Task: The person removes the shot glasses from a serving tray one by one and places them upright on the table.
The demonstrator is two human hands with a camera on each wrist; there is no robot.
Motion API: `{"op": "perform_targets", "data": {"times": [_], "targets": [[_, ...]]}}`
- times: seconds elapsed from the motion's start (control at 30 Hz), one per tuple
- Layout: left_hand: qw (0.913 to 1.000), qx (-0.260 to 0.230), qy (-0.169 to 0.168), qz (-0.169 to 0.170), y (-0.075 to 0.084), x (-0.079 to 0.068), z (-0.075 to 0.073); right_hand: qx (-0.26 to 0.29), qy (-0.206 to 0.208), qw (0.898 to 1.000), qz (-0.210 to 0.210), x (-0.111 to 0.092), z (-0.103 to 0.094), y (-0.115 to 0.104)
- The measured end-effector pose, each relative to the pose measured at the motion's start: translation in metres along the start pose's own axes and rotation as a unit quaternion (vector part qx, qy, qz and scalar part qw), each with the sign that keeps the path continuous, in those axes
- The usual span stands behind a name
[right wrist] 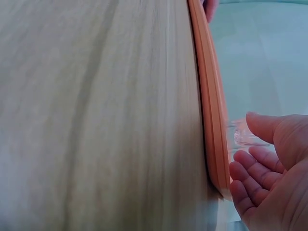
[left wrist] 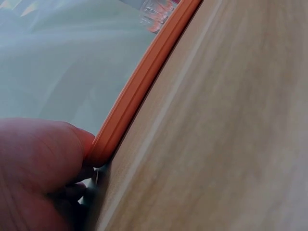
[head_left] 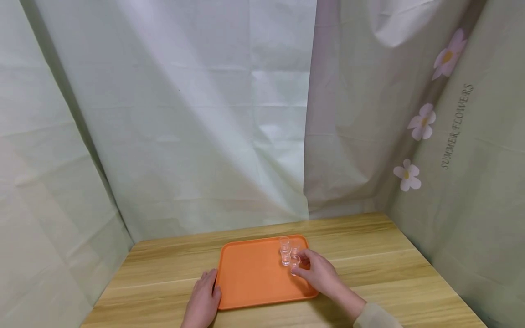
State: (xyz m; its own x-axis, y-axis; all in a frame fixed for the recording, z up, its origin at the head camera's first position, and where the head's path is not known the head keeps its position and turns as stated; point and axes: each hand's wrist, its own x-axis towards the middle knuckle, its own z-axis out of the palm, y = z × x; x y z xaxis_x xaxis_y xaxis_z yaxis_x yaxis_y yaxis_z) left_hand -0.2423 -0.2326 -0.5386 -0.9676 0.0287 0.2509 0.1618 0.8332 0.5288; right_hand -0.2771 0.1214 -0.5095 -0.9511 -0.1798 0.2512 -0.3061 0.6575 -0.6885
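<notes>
An orange rectangular tray [head_left: 250,273] lies on the wooden table. My left hand [head_left: 203,294] rests along its left side, with the thumb against the rim near the front corner. In the left wrist view, that hand [left wrist: 38,163] touches the end of the tray. Over the tray's right side, my right hand [head_left: 321,273] holds a small clear shot glass [head_left: 295,261] between thumb and fingers. Several like glasses [head_left: 285,251] stand close beside it on the tray. In the right wrist view, the glass [right wrist: 245,136] shows between the thumb and loosely curled fingers.
Light wood tabletop [head_left: 164,269] surrounds the tray. A pale green curtain [head_left: 184,136] hangs behind the table, and another curtain [head_left: 484,205] with printed flowers and lettering closes off the right side. Pale cloth [head_left: 37,182] also hangs at the left.
</notes>
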Motion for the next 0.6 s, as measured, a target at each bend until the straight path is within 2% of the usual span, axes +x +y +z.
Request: {"op": "perform_targets", "data": {"times": [0.37, 0.6], "targets": [[1.0000, 0.000, 0.000, 0.001, 0.0018, 0.0002, -0.0003, -0.004, 0.007, 1.000, 0.003, 0.0023, 0.0017, 0.0003], [0.9999, 0.003, -0.012, -0.009, 0.0024, 0.0002, -0.0009, 0.012, 0.008, 1.000, 0.004, 0.0003, -0.0013, -0.0008]]}}
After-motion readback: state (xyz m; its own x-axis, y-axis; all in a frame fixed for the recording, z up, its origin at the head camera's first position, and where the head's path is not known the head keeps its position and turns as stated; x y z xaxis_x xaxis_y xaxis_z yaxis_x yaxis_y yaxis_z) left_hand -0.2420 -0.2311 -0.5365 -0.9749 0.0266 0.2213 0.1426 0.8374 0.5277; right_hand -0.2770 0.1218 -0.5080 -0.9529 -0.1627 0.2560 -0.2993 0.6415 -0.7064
